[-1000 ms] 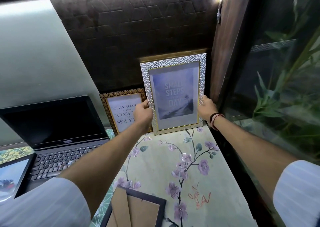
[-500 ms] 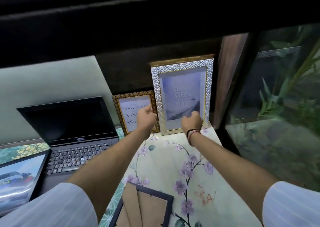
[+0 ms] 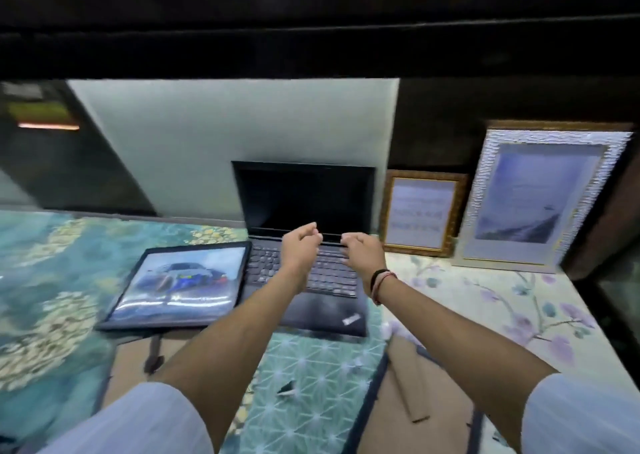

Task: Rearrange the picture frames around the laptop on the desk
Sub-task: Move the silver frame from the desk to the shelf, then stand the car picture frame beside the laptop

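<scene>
Seemingly, about half of the rearranging is finished, judged from how the frames lie around the laptop [image 3: 308,242], which is taken as the landmark. Left of the laptop, a black-framed car picture [image 3: 180,282] is seen lying tilted on the bench [image 3: 52,263], its right edge touching the keyboard side; it is not yet stood up. Nearer than the laptop, a brown frame back [image 3: 138,367] is laid face down, and another face-down frame [image 3: 415,394] lies to its right. Above the laptop keyboard, the left hand [image 3: 299,249] is held half curled with nothing in it, and the right hand [image 3: 363,254] is likewise loosely curled and empty. Right of the laptop, a small gold frame [image 3: 420,212] is propped upright, and beyond it a tall silver frame [image 3: 547,197] is leaned against the dark wall.
</scene>
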Available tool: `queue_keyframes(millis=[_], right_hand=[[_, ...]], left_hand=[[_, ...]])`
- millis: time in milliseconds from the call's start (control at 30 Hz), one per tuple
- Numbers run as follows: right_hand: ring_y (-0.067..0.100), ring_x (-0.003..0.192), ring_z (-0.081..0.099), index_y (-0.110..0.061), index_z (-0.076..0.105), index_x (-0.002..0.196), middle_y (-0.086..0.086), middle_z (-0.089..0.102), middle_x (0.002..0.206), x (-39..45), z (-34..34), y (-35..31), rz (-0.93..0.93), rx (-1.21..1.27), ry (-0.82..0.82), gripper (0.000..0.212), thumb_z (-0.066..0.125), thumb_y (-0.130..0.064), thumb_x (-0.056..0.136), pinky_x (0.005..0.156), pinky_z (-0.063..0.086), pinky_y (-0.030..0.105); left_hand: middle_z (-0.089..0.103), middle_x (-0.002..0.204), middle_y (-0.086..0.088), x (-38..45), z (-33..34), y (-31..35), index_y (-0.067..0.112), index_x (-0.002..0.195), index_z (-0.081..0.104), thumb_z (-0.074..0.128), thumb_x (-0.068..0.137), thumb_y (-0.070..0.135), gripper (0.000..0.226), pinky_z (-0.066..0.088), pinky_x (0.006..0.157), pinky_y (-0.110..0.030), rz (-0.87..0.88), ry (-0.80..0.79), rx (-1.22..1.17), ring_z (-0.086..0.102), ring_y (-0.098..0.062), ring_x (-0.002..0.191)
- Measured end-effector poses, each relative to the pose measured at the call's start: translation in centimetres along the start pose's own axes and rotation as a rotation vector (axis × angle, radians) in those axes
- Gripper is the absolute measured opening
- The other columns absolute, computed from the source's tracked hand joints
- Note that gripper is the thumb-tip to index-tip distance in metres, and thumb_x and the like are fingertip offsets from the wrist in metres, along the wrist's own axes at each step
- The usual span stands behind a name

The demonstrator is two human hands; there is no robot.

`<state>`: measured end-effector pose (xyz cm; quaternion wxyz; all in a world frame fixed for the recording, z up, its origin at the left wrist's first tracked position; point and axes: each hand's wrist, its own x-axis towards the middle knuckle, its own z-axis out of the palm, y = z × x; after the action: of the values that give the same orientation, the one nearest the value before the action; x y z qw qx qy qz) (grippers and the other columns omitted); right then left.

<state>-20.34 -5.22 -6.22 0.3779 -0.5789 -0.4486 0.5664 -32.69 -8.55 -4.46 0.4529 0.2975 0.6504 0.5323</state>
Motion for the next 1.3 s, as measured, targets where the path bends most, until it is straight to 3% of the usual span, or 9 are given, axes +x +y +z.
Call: queue_keyframes(millis=[100, 233, 333, 467, 633, 700, 833, 1000, 1300], right_hand=[[0.019, 0.072, 0.056, -0.011, 0.066, 0.080, 0.006, 0.059, 0.078, -2.5, 8.0, 0.6, 0.048, 0.057, -0.070, 0.018, 0.056, -0.018, 0.094, 0.066, 0.052, 0.035], [0.016, 0.055, 0.045, -0.011, 0.056, 0.079, 0.008, 0.049, 0.071, -5.0, 20.2, 2.0, 0.090, 0.053, -0.143, 0.017, 0.051, -0.009, 0.095, 0.048, 0.040, 0.024], [0.021, 0.052, 0.045, -0.012, 0.054, 0.078, 0.017, 0.047, 0.073, -5.4, 25.1, 3.6, 0.071, -0.169, -0.097, 0.016, 0.047, -0.009, 0.092, 0.047, 0.038, 0.026], [0.030, 0.066, 0.054, -0.016, 0.054, 0.068, 0.018, 0.058, 0.077, -5.3, 30.8, 4.7, 0.067, -0.600, 0.073, 0.017, 0.054, -0.018, 0.084, 0.056, 0.041, 0.029], [0.043, 0.117, 0.059, 0.000, 0.063, 0.118, 0.026, 0.064, 0.121, -3.2, 31.0, 6.0, 0.208, -0.847, 0.221, 0.055, 0.071, -0.041, 0.083, 0.089, 0.048, 0.043], [0.042, 0.111, 0.061, 0.004, 0.063, 0.116, 0.025, 0.065, 0.116, -2.8, 30.7, 6.3, 0.223, -0.830, 0.226, 0.052, 0.073, -0.035, 0.084, 0.094, 0.049, 0.045], [0.038, 0.092, 0.059, 0.010, 0.060, 0.105, 0.022, 0.058, 0.094, -2.5, 30.3, 6.5, 0.220, -0.761, 0.257, 0.037, 0.070, -0.021, 0.087, 0.073, 0.042, 0.039], [0.029, 0.067, 0.048, -0.011, 0.058, 0.061, 0.012, 0.051, 0.061, -1.3, 32.6, 4.8, 0.068, -0.625, 0.228, 0.017, 0.058, -0.002, 0.075, 0.057, 0.037, 0.033], [0.020, 0.078, 0.050, -0.004, 0.065, 0.096, 0.006, 0.058, 0.084, 4.3, 35.6, -1.2, -0.181, -0.366, 0.206, 0.031, 0.045, 0.013, 0.080, 0.067, 0.038, 0.021]], left_hand=[[0.053, 0.071, 0.003, 0.8, -10.2, -1.4, 0.027, 0.076, 0.063, 0.062, 0.077, 0.007, 0.020, 0.036, 0.064, -0.032, 0.007, 0.069, 0.066, 0.043, -0.013, 0.063], [0.067, 0.077, 0.000, 2.0, -25.2, -3.6, 0.013, 0.104, 0.075, 0.066, 0.080, 0.011, 0.027, 0.050, 0.072, -0.031, -0.111, 0.171, -0.018, 0.057, -0.018, 0.073], [0.073, 0.086, -0.011, 3.1, -32.9, -5.8, 0.016, 0.097, 0.078, 0.066, 0.070, 0.024, 0.031, 0.050, 0.079, -0.034, -0.156, 0.220, 0.066, 0.061, -0.019, 0.083], [0.072, 0.090, -0.024, 4.7, -42.1, -6.8, 0.004, 0.089, 0.076, 0.062, 0.077, 0.018, 0.023, 0.046, 0.067, -0.037, -0.251, 0.330, 0.313, 0.070, -0.039, 0.089], [0.067, 0.125, -0.026, 7.1, -45.9, -9.8, -0.005, 0.120, 0.065, 0.057, 0.087, 0.011, 0.037, 0.056, 0.091, -0.041, -0.349, 0.309, 0.608, 0.065, -0.042, 0.113], [0.068, 0.122, -0.025, 7.8, -46.0, -10.5, -0.004, 0.117, 0.067, 0.056, 0.089, 0.009, 0.033, 0.053, 0.082, -0.038, -0.352, 0.285, 0.668, 0.066, -0.042, 0.111], [0.071, 0.111, -0.024, 9.7, -46.8, -11.1, -0.005, 0.107, 0.068, 0.056, 0.087, 0.008, 0.027, 0.049, 0.069, -0.038, -0.332, 0.261, 0.679, 0.068, -0.041, 0.100], [0.074, 0.092, -0.026, 13.0, -49.2, -10.8, -0.001, 0.086, 0.071, 0.057, 0.078, 0.007, 0.017, 0.052, 0.064, -0.037, -0.266, 0.328, 0.575, 0.070, -0.038, 0.082], [0.075, 0.097, -0.012, 21.5, -48.7, -5.1, 0.012, 0.110, 0.076, 0.054, 0.079, -0.013, 0.045, 0.050, 0.072, -0.035, 0.009, 0.405, 0.417, 0.068, -0.030, 0.087]])
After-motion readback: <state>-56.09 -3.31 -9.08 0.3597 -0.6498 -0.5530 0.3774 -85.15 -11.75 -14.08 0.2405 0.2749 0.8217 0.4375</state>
